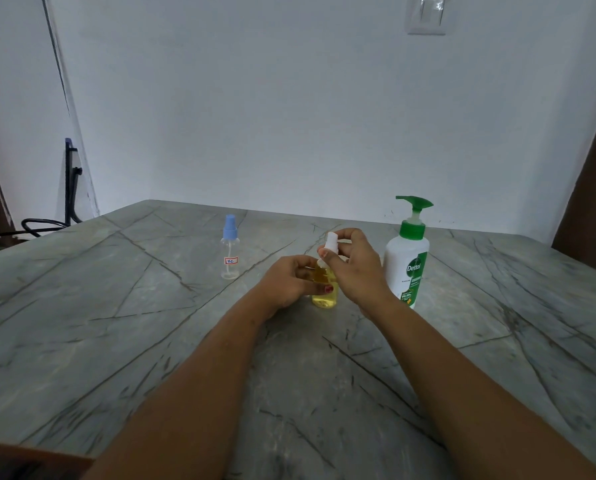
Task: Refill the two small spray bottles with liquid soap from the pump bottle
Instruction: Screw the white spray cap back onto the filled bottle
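The left hand grips the yellow bottle, steadying it on the bench, while the right hand pinches its white cap, probably to twist it; the pump bottle stands just right.

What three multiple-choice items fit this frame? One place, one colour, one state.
1. Where is the pump bottle?
A) right of the held spray bottle in the view
B) left of it
C) lying on its side

2. Cap colour of the untouched spray bottle?
A) green
B) light blue
C) red

3. What is the right hand doing?
A) pinching the white spray cap
B) hanging open, idle
C) pressing the pump bottle's head

Answers:
1 A, it stands upright on that side.
2 B, its cap is plainly light blue.
3 A, its fingers curl on the cap while the left hand grips the held spray bottle.
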{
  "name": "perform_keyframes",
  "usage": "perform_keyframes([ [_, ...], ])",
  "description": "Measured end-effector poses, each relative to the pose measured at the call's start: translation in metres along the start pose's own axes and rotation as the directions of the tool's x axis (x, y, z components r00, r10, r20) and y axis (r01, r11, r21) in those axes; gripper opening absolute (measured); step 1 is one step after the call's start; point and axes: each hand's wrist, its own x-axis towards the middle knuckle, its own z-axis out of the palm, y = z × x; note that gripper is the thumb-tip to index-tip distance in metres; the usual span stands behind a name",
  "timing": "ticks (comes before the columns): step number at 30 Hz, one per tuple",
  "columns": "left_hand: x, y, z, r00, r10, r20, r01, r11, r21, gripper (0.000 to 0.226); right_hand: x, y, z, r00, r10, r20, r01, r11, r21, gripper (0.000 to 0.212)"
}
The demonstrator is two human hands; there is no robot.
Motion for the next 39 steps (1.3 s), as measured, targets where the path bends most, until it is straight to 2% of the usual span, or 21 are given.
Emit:
perform_keyframes([
  [6,-0.001,-0.001,0.004,0.998,0.011,-0.064,-0.008,0.999,0.048,0.055,-0.003,0.004,-0.002,1.000,0.016,-0.003,-0.015,0.999,0.046,0.039],
  [11,-0.001,-0.005,0.000,0.987,0.068,-0.147,-0.063,0.997,0.039,0.047,-0.007,0.011,-0.001,0.982,0.100,0.161,-0.103,0.995,0.012,0.066],
  [15,0.000,-0.006,-0.001,0.973,0.063,-0.221,-0.040,0.993,0.109,0.056,-0.003,0.017,0.006,0.986,0.091,0.142,-0.073,0.989,-0.129,0.052],
  [19,-0.001,-0.007,0.001,0.961,0.042,-0.272,0.022,0.973,0.230,0.073,0.008,0.023,0.017,0.990,0.118,0.076,-0.099,0.971,-0.216,0.049],
  [22,0.000,-0.006,-0.004,0.927,0.070,-0.368,0.028,0.967,0.254,0.065,0.026,0.025,0.026,0.982,0.181,0.048,-0.163,0.952,-0.260,0.049],
  [26,0.000,-0.010,-0.009,0.882,0.095,-0.461,0.034,0.964,0.263,0.043,0.050,0.031,0.038,0.971,0.239,0.019,-0.224,0.930,-0.291,0.047],
  [36,0.002,-0.012,-0.006,0.863,0.145,-0.483,0.015,0.950,0.312,0.030,0.072,0.038,0.046,0.958,0.287,-0.013,-0.281,0.923,-0.263,0.044],
  [39,-0.004,-0.008,-0.009,0.818,0.225,-0.530,-0.019,0.931,0.366,0.024,0.066,0.035,0.043,0.952,0.306,0.010,-0.294,0.922,-0.253,0.056],
])
